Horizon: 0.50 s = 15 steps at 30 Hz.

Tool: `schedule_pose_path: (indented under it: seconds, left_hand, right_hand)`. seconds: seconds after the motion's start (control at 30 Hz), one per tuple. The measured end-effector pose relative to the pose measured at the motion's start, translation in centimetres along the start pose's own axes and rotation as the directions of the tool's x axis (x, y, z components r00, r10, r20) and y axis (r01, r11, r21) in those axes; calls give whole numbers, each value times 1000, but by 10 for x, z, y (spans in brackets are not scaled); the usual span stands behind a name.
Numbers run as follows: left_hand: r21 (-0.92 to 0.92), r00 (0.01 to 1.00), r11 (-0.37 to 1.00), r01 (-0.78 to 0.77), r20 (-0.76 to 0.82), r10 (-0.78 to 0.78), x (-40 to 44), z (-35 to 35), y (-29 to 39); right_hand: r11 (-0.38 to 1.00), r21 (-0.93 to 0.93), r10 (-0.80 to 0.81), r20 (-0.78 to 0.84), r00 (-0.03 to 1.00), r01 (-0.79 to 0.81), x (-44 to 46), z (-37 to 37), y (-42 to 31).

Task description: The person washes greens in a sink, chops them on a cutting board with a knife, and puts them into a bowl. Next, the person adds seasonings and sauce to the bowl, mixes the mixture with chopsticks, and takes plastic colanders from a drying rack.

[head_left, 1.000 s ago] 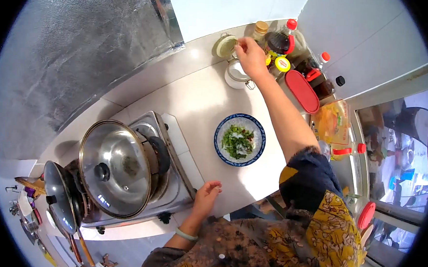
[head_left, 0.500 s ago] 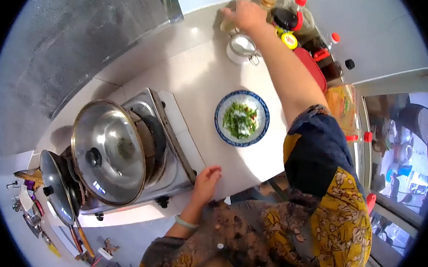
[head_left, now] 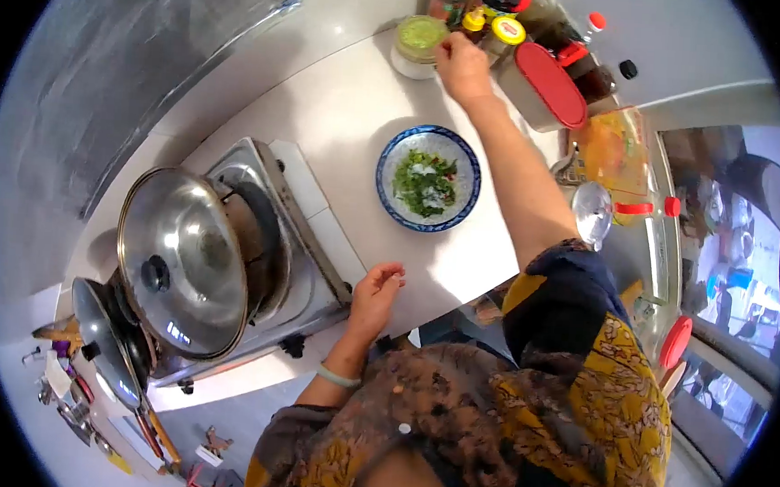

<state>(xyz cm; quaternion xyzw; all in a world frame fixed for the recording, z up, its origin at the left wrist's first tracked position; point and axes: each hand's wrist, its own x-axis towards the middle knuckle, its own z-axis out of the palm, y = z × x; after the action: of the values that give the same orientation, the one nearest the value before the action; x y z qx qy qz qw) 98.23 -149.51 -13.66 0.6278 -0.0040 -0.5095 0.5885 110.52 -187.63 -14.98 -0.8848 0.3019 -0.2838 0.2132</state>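
My right hand [head_left: 463, 68] is at the right side of a glass clip-top jar [head_left: 414, 64], whose greenish lid [head_left: 421, 35] now lies over its mouth. The fingers are pressed together at the jar's edge; what they pinch, perhaps the clasp, is too small to make out. My left hand [head_left: 377, 297], with a pale bangle on the wrist, hovers near the counter's front edge beside the stove, fingers loosely curled and apart, holding nothing. Between the hands stands a blue-rimmed bowl [head_left: 382, 183] with chopped greens [head_left: 425, 182] and white powder on top.
A large glass-lidded pot [head_left: 184, 264] sits on the gas stove [head_left: 304, 283] at the left, with a lidded pan [head_left: 107, 343] beyond it. A red-lidded container [head_left: 550, 86], a yellow-capped jar [head_left: 508, 33] and several bottles stand at the back right.
The jar's lid has swung from open to over the mouth. My right hand has moved from behind the jar to its right side. The view has shifted; my left hand stays near the stove.
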Motion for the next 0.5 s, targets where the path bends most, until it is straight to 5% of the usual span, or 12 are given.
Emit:
schedule_pose_path:
  seconds: [0.2,0.33,0.43,0.5]
  left_hand:
    - [52,1000,998,31,-2,-31,-2,7,13]
    - [4,998,1000,-23,67,22,-4,16,18]
    - [148,993,983,-110,49,104,2,24,23]
    - [361,946,876,-319,69,316,7,35,37]
  right_hand:
    - [977,177,127,-12,992,-122,-47,-31,-32]
    - [925,240,243,222,944,-294,-113,-88,-57]
    - [892,245,291,335,896,-381,-164,-125,-51]
    - [877,254,301,370,879,-408,-193,-144,-43]
